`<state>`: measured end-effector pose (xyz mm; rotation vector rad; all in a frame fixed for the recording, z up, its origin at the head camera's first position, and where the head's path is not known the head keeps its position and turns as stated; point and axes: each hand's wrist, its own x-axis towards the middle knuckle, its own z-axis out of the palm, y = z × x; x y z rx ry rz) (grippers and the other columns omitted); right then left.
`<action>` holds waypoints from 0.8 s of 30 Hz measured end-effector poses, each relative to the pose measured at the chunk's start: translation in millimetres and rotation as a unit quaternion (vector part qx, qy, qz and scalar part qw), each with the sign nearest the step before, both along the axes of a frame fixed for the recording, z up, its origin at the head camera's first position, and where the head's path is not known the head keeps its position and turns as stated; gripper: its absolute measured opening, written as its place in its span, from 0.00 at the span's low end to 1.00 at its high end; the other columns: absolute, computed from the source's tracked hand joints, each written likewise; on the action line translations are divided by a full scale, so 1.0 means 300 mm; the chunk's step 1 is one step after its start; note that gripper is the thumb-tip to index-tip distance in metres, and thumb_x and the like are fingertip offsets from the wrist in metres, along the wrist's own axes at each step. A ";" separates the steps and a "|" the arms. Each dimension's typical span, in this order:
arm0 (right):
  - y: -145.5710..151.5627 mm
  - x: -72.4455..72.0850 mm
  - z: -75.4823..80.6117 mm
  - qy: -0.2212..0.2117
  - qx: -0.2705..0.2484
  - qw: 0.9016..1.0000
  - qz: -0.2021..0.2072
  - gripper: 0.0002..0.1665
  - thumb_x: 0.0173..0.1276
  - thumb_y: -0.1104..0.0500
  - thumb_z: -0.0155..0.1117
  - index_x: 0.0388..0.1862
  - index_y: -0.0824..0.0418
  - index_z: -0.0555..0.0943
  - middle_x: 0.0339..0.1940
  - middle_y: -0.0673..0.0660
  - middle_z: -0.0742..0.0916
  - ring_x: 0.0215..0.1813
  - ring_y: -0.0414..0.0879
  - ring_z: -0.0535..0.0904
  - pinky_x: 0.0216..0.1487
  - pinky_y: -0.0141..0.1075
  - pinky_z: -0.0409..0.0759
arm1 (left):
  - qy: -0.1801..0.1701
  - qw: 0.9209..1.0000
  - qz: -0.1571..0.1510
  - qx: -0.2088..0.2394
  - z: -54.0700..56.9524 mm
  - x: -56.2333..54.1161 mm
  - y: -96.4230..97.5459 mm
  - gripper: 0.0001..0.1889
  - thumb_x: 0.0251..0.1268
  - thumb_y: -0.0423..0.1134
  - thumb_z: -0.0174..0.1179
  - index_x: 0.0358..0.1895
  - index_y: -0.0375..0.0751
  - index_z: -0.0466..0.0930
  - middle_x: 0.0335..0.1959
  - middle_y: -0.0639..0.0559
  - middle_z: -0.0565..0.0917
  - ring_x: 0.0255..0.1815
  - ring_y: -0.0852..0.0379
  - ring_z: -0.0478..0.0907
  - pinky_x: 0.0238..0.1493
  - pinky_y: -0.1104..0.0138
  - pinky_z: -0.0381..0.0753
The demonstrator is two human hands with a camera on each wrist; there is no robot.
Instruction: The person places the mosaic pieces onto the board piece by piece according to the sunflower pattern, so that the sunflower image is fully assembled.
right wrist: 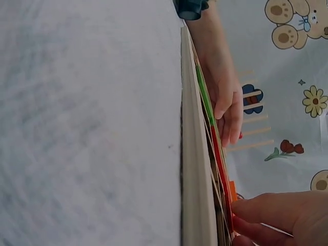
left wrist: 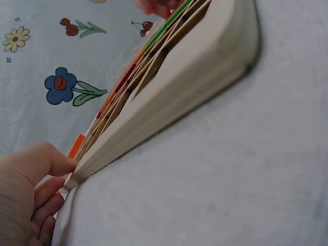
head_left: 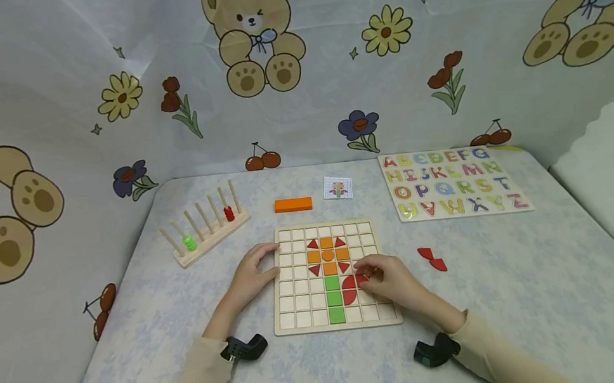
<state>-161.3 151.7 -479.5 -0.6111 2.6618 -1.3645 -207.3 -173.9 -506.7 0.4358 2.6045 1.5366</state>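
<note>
A wooden grid board (head_left: 298, 320) lies on the table. It carries orange squares, an orange disc (head_left: 327, 255), small red triangles, a column of green squares (head_left: 334, 298) and red rounded pieces (head_left: 350, 297) beside the green. My right hand (head_left: 389, 278) is over the board's right part, thumb and fingertips pinching a red rounded piece (head_left: 360, 279), partly hidden by the fingers. In the right wrist view the thumb (right wrist: 256, 207) meets the red at board level. My left hand (head_left: 250, 278) rests against the board's left edge, thumb and forefinger spread; its fingertips touch the rim in the left wrist view.
Two red pieces (head_left: 432, 258) lie right of the board. Behind it are an orange block (head_left: 293, 204) and a small pattern card (head_left: 338, 187). A peg rack (head_left: 215, 236) with green and red rings stands back left, an alphabet board (head_left: 455, 183) back right.
</note>
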 end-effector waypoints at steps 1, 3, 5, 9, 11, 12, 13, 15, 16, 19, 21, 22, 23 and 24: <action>0.002 0.000 0.003 0.002 0.004 1.000 -0.001 0.16 0.61 0.69 0.70 0.49 0.66 0.84 0.40 0.56 0.89 0.40 0.45 0.78 0.40 0.29 0.78 | -0.001 1.000 0.000 0.000 -0.001 -0.001 -0.001 0.26 0.66 0.35 0.63 0.67 0.42 0.74 0.69 0.45 0.73 0.76 0.44 0.63 0.76 0.46 0.58; 0.010 0.000 0.008 0.004 0.008 1.000 -0.005 0.15 0.61 0.69 0.69 0.48 0.66 0.84 0.41 0.56 0.89 0.40 0.45 0.78 0.40 0.29 0.78 | 0.000 1.000 0.000 0.001 -0.003 -0.002 -0.002 0.26 0.67 0.35 0.63 0.67 0.42 0.73 0.69 0.45 0.73 0.76 0.44 0.62 0.76 0.46 0.58; 0.026 -0.004 0.012 0.015 0.009 1.000 -0.014 0.14 0.62 0.69 0.69 0.48 0.66 0.84 0.40 0.56 0.89 0.39 0.44 0.78 0.40 0.30 0.79 | 0.002 1.000 0.001 0.004 -0.007 -0.004 -0.002 0.25 0.66 0.35 0.63 0.67 0.42 0.74 0.69 0.45 0.73 0.76 0.44 0.62 0.76 0.46 0.58; 0.094 -0.023 0.006 0.059 0.019 0.996 -0.059 0.14 0.61 0.69 0.70 0.47 0.67 0.84 0.40 0.58 0.88 0.40 0.47 0.81 0.42 0.36 0.81 | 0.007 1.000 -0.001 0.004 -0.011 -0.005 0.001 0.26 0.66 0.35 0.64 0.67 0.41 0.74 0.69 0.44 0.73 0.75 0.43 0.63 0.76 0.46 0.59; 0.145 -0.033 0.002 0.074 0.030 0.993 -0.087 0.15 0.61 0.70 0.70 0.47 0.67 0.84 0.41 0.60 0.88 0.41 0.51 0.81 0.43 0.37 0.81 | 0.009 1.000 -0.002 0.002 -0.012 -0.005 0.003 0.26 0.66 0.34 0.64 0.67 0.41 0.74 0.69 0.44 0.74 0.75 0.43 0.64 0.76 0.46 0.59; 0.173 -0.036 0.000 0.076 0.034 0.991 -0.100 0.15 0.61 0.71 0.69 0.48 0.68 0.84 0.43 0.61 0.88 0.42 0.53 0.81 0.43 0.37 0.81 | 0.008 1.000 -0.002 0.001 -0.013 -0.005 0.003 0.26 0.66 0.34 0.64 0.67 0.41 0.74 0.69 0.44 0.74 0.75 0.44 0.64 0.76 0.46 0.59; 0.202 -0.040 -0.002 0.074 0.039 0.990 -0.116 0.16 0.61 0.71 0.69 0.49 0.68 0.83 0.43 0.62 0.88 0.44 0.54 0.81 0.44 0.37 0.80 | 0.007 1.000 -0.003 0.000 -0.014 -0.005 0.003 0.26 0.66 0.35 0.64 0.67 0.41 0.74 0.69 0.44 0.74 0.75 0.44 0.64 0.76 0.46 0.59; 0.255 -0.043 -0.004 0.060 0.054 0.987 -0.142 0.17 0.61 0.72 0.68 0.51 0.69 0.83 0.45 0.64 0.87 0.46 0.55 0.81 0.44 0.34 0.80 | 0.006 1.000 -0.003 0.001 -0.014 -0.005 0.002 0.26 0.66 0.35 0.63 0.67 0.41 0.74 0.69 0.45 0.74 0.75 0.44 0.64 0.76 0.46 0.59; 0.280 -0.044 -0.004 0.053 0.059 0.985 -0.152 0.18 0.60 0.72 0.67 0.51 0.69 0.82 0.46 0.65 0.87 0.47 0.55 0.81 0.44 0.34 0.80 | 0.007 1.000 -0.003 0.000 -0.015 -0.004 0.002 0.26 0.66 0.35 0.63 0.67 0.41 0.74 0.69 0.44 0.74 0.75 0.44 0.64 0.76 0.46 0.59; 0.333 -0.050 -0.008 0.036 0.081 0.982 -0.168 0.21 0.59 0.73 0.67 0.54 0.70 0.81 0.49 0.66 0.86 0.49 0.57 0.81 0.46 0.33 0.81 | 0.007 1.000 -0.002 -0.002 -0.012 -0.002 0.000 0.25 0.66 0.35 0.63 0.67 0.42 0.74 0.69 0.44 0.73 0.75 0.44 0.63 0.76 0.46 0.59; 0.352 -0.052 -0.009 0.029 0.088 0.982 -0.164 0.23 0.59 0.73 0.68 0.55 0.71 0.80 0.50 0.67 0.86 0.49 0.58 0.81 0.47 0.35 0.81 | 0.007 1.000 -0.001 -0.003 -0.009 -0.001 -0.001 0.26 0.66 0.36 0.63 0.67 0.42 0.74 0.69 0.44 0.73 0.75 0.44 0.63 0.75 0.45 0.60; 0.356 -0.054 -0.010 0.029 0.089 0.982 -0.162 0.23 0.59 0.73 0.68 0.55 0.71 0.80 0.50 0.68 0.86 0.49 0.59 0.81 0.47 0.35 0.81 | 0.007 1.000 -0.001 -0.004 -0.007 0.000 -0.001 0.26 0.67 0.36 0.63 0.67 0.42 0.74 0.69 0.45 0.73 0.75 0.44 0.63 0.75 0.45 0.60; 0.359 -0.055 -0.013 0.029 0.089 0.983 -0.160 0.23 0.59 0.73 0.68 0.55 0.71 0.80 0.50 0.68 0.86 0.49 0.59 0.81 0.47 0.35 0.81 | 0.006 1.000 -0.001 -0.003 -0.006 0.001 -0.001 0.26 0.66 0.36 0.64 0.68 0.42 0.74 0.69 0.44 0.73 0.75 0.44 0.63 0.75 0.45 0.60; 0.359 -0.056 -0.014 0.030 0.089 0.983 -0.158 0.23 0.59 0.72 0.68 0.55 0.71 0.80 0.50 0.68 0.86 0.49 0.59 0.81 0.46 0.35 0.81 | 0.008 1.000 -0.002 -0.004 -0.004 0.001 0.000 0.26 0.66 0.36 0.64 0.68 0.42 0.73 0.69 0.44 0.73 0.75 0.43 0.63 0.75 0.45 0.60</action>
